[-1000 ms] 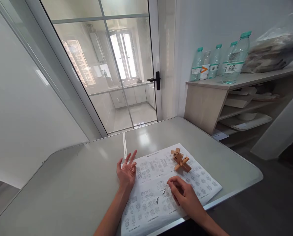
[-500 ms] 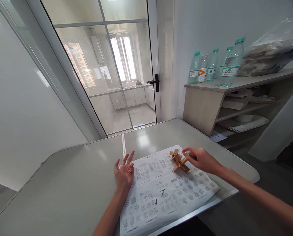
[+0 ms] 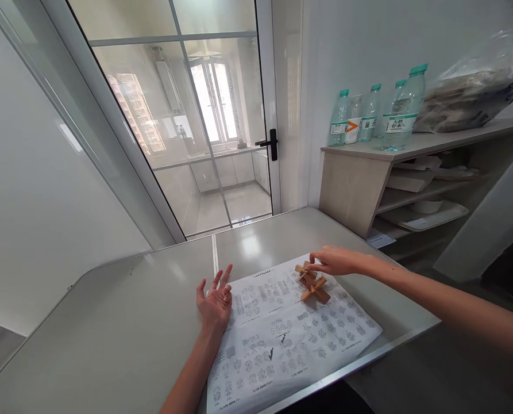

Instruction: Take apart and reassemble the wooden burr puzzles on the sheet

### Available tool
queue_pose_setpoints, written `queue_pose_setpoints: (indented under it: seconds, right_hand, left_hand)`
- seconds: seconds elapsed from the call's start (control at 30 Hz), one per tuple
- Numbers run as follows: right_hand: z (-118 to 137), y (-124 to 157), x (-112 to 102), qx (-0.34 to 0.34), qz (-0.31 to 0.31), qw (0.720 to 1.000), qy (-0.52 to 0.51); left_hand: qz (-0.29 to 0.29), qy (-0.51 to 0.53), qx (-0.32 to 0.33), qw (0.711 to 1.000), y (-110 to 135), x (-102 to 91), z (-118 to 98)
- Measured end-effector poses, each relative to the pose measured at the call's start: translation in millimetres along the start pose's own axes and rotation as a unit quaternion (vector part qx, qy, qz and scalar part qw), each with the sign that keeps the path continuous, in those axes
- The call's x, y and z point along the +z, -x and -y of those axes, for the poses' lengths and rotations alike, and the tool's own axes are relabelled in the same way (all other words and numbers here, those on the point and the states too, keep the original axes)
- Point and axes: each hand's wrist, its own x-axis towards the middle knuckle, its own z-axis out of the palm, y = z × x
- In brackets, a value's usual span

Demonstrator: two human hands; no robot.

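A wooden interlocking puzzle [image 3: 312, 283] lies on a printed instruction sheet [image 3: 282, 339] spread over the grey table [image 3: 110, 339]. My right hand [image 3: 331, 261] reaches across from the right, and its fingertips pinch the puzzle's far upper end. My left hand [image 3: 214, 299] rests at the sheet's left edge, palm up, fingers apart, holding nothing.
A wooden shelf unit [image 3: 368, 178] stands to the right, with several water bottles [image 3: 377, 115] and a plastic bag [image 3: 467, 98] on top. A glass door with a black handle [image 3: 270, 144] is behind the table. The table's front edge [image 3: 368, 359] runs close below the sheet.
My right hand left the sheet's lower middle, swung out to the right and up, and now pinches the far end of the wooden puzzle. My left hand has stayed put.
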Motion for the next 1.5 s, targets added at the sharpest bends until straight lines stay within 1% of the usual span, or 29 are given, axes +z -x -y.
queue_pose_setpoints:
  seconds: [0.17, 0.3, 0.4, 0.5, 0.57, 0.63, 0.73, 0.8, 0.87, 0.93, 1.03, 1.13, 1.23, 1.3, 1.4, 1.47, 1.5]
  right_hand:
    - [3, -19, 3, -0.017, 0.022, 0.999, 0.016]
    - [12, -33, 0, -0.034, 0.035, 0.999, 0.017]
    - [25, -41, -8, -0.053, 0.027, 0.998, 0.015]
    - [46, -46, -17, -0.072, 0.004, 0.997, 0.014]
    - [63, -47, -22, -0.085, -0.013, 0.996, 0.008]
    - [81, -46, -24, -0.118, -0.042, 0.992, -0.022]
    - [107, -42, -21, -0.166, -0.073, 0.982, -0.053]
    - [121, -38, -16, -0.186, -0.086, 0.976, -0.077]
    - [132, -34, -9, -0.193, -0.103, 0.971, -0.096]
    - [140, -29, -2, -0.198, -0.112, 0.968, -0.108]
    - [147, -24, 7, -0.204, -0.119, 0.964, -0.12]
    - [147, -21, 14, -0.209, -0.125, 0.962, -0.126]
    - [147, -17, 21, -0.198, -0.128, 0.962, -0.137]
    - [150, -13, 26, -0.169, -0.136, 0.964, -0.154]
    - [161, -4, 35, -0.086, -0.158, 0.964, -0.196]
    - [170, 2, 43, -0.032, -0.179, 0.951, -0.25]
    - [173, 4, 48, -0.007, -0.178, 0.942, -0.284]
  left_hand:
    - [-0.001, -0.003, 0.0, 1.0, -1, -0.5, 0]
    - [0.003, -0.013, 0.0, 1.0, 0, -0.6, 0]
    - [0.007, -0.03, 0.001, 1.0, -1, -0.2, 2]
    - [0.019, -0.062, 0.003, 0.998, -2, -0.1, 5]
    - [0.037, -0.093, 0.003, 0.995, -3, 0.0, 10]
    - [0.064, -0.129, -0.003, 0.99, -4, 0.2, 15]
    - [0.122, -0.183, -0.028, 0.975, -1, 1.1, 25]
    - [0.176, -0.218, -0.052, 0.959, 3, 2.2, 31]
    - [0.23, -0.255, -0.085, 0.935, 9, 3.4, 35]
    - [0.263, -0.266, -0.117, 0.92, 14, 4.5, 38]
    - [0.263, -0.24, -0.142, 0.924, 20, 6.0, 38]
    - [0.242, -0.226, -0.135, 0.934, 22, 7.2, 37]
    - [0.228, -0.233, -0.123, 0.937, 23, 6.8, 37]
    - [0.224, -0.242, -0.111, 0.938, 22, 5.3, 38]
    - [0.228, -0.267, -0.076, 0.933, 21, 2.6, 41]
    - [0.233, -0.286, -0.057, 0.928, 20, 1.8, 43]
    - [0.236, -0.294, -0.048, 0.925, 19, 1.8, 43]
